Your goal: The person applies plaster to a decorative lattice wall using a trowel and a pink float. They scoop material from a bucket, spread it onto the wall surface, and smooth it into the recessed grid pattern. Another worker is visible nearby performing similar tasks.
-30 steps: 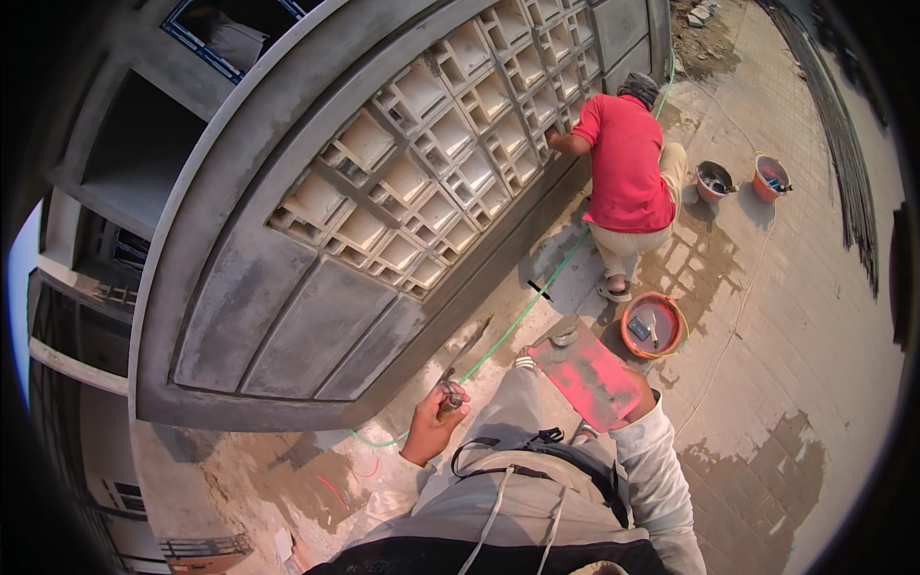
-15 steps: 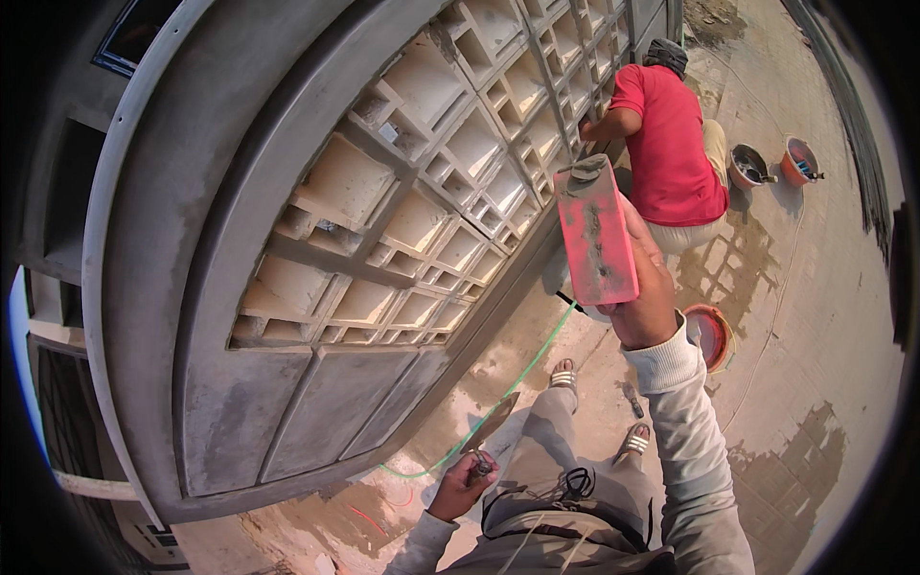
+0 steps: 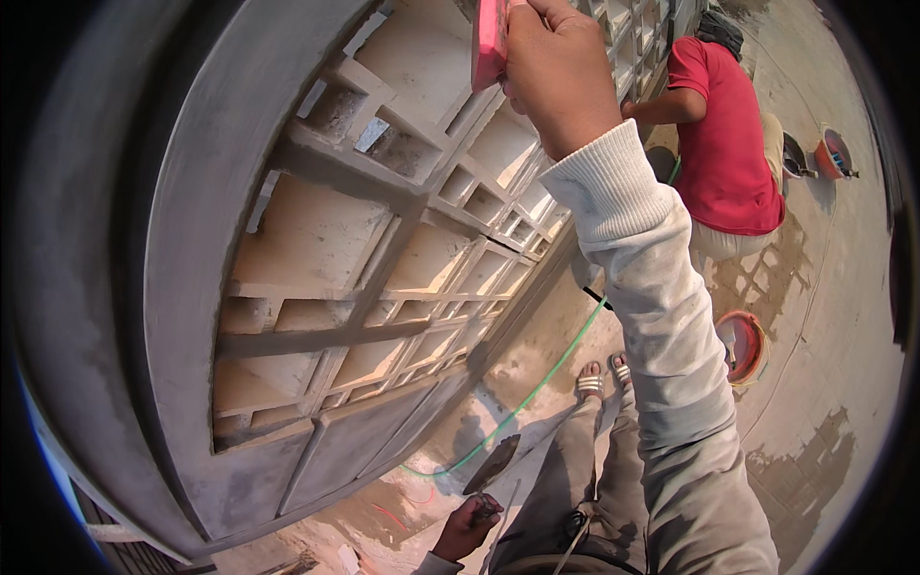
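My right hand (image 3: pixel 565 81) is raised at the top of the view, fingers wrapped round a pink plastering float (image 3: pixel 488 48). The float is seen edge-on in front of the pale lattice wall panel (image 3: pixel 316 235); whether it touches the panel I cannot tell. Grey mortar lines the joints between the panel's blocks. Low down, my left hand (image 3: pixel 467 529) is closed round the handle of a pointed trowel (image 3: pixel 494 463), its blade angled up and away from me.
A co-worker in a red shirt (image 3: pixel 728 144) crouches by the wall at the far right. Buckets (image 3: pixel 832 153) stand beyond, and a red bucket (image 3: pixel 752 359) is nearer. Along the wall's foot a green hose (image 3: pixel 537 393) crosses the ground near my sandalled feet.
My right hand has swung the float up and left toward the lattice, turning it from face-on to edge-on. The wall looks closer, and my feet have come together. The trowel stays low.
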